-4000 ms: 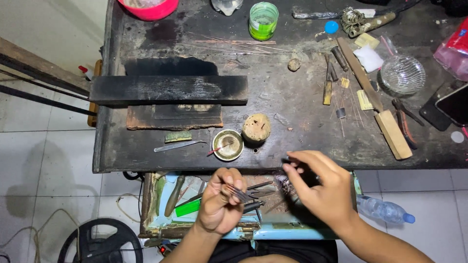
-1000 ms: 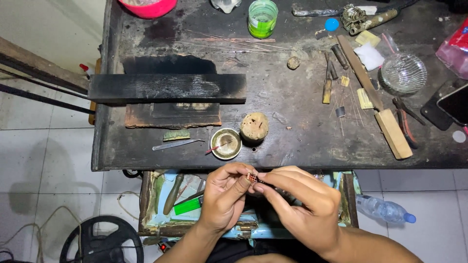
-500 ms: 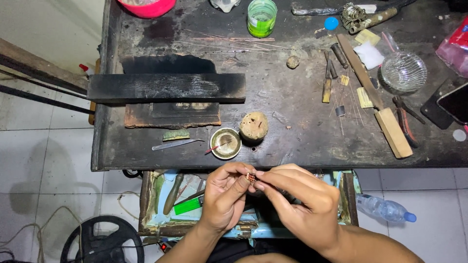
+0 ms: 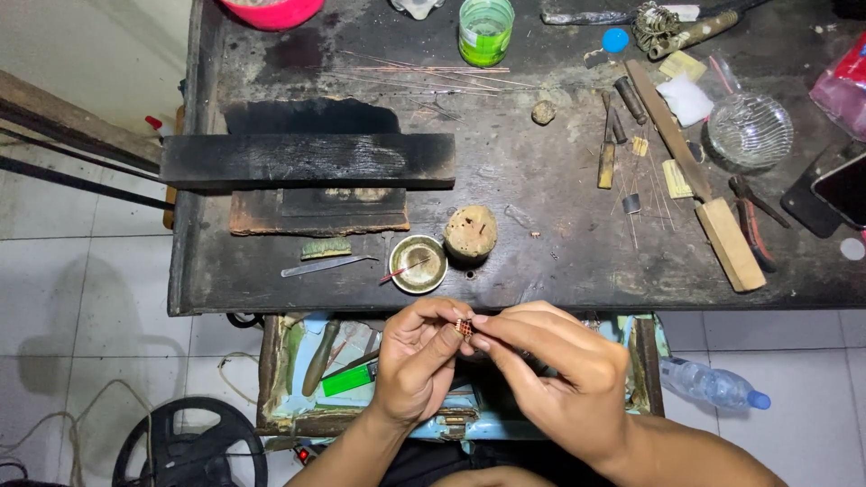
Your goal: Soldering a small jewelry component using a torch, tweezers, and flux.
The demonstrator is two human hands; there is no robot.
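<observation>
Lower centre of frame: left hand [image 4: 410,365] and right hand [image 4: 559,379] meet fingertip to fingertip, both pinched shut on a small reddish bead [image 4: 465,327], just below the workbench [image 4: 541,252] edge, wrists angled inward.

Bright, even overhead light — soft shadows, sharp focus, slight edge distortion.

The left hand [image 4: 417,362] and right hand [image 4: 559,374] are bare, without gloves or rings; both forearms are uncovered, with no sleeves showing.
</observation>
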